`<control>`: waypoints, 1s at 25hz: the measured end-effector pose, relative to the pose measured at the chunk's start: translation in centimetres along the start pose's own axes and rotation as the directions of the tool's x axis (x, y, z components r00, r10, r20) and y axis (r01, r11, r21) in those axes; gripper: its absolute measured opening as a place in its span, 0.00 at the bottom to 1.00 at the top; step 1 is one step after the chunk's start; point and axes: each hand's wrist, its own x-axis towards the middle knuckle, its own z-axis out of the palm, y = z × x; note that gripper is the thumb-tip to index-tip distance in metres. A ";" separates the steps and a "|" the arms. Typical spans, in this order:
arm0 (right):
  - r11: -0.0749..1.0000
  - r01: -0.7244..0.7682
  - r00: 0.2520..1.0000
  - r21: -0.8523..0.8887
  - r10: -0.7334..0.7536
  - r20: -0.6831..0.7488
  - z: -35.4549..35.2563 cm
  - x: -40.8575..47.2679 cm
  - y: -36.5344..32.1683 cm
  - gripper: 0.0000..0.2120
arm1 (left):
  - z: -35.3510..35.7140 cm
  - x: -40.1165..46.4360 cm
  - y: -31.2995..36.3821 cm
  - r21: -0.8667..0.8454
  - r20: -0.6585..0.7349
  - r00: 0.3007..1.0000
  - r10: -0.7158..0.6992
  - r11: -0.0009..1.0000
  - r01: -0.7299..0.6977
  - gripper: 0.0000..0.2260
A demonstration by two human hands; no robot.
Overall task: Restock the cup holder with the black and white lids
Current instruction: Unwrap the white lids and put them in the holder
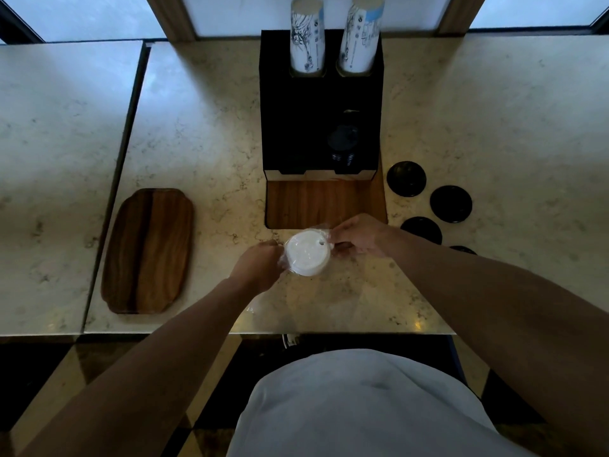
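Observation:
A stack of white lids [307, 253] in a clear plastic sleeve is held above the marble counter, in front of the black cup holder [296, 127]. My left hand [260, 267] grips the sleeve at its left side. My right hand [357, 235] pinches the plastic at the stack's upper right. The holder's right front slot holds a stack of black lids [342, 143]; its left front slot looks dark. Several loose black lids [406, 178] lie on the counter to the holder's right.
Two stacks of paper cups [306, 34] stand in the holder's rear slots. The holder sits on a wooden board [316, 202]. A wooden tray [148, 250] lies at the left. The counter's front edge [263, 332] runs just before my body.

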 end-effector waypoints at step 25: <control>0.998 -0.029 1.000 0.050 0.029 -0.010 0.5 0.1 -0.3 0.14 | 0.5 -0.5 -1.4 0.107 -0.029 0.999 0.037 0.994 -0.034 0.24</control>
